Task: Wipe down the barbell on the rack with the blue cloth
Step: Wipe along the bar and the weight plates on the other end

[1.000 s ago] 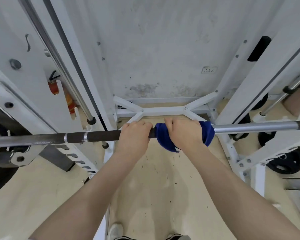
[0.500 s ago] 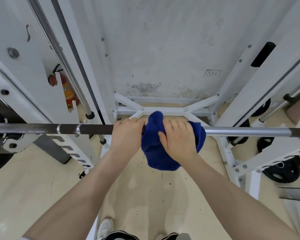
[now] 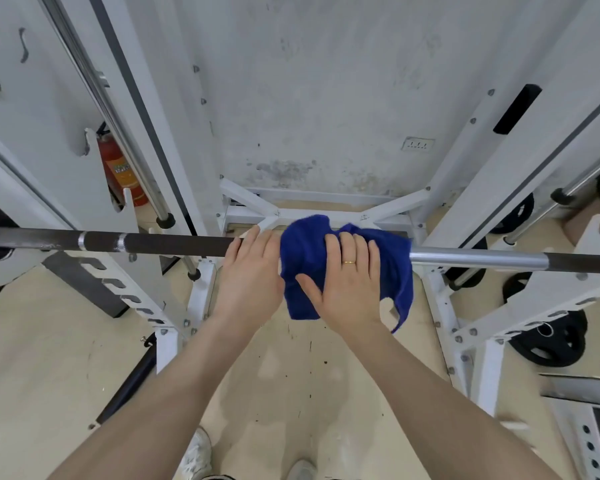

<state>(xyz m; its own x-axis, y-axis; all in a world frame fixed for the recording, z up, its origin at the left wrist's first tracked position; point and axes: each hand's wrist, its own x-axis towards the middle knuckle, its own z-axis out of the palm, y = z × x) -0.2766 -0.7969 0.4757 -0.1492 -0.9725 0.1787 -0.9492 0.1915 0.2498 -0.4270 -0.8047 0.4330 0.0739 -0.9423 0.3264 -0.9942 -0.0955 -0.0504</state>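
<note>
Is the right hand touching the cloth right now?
Touching. The head view shows the right hand lying flat on the cloth, which is draped over the barbell.

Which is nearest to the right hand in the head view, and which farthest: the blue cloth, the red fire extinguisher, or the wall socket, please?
1. Blue cloth: directly under the right hand, draped on the barbell.
2. White wall socket: on the wall ahead, slightly right.
3. Red fire extinguisher: far left, behind the rack upright.

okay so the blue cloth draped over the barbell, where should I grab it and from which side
Grip the blue cloth at its middle, where it folds over the barbell, coming from above with the right hand so the fingers curl around cloth and bar together. Its lower edges hang loose and would probably just slide.
</note>
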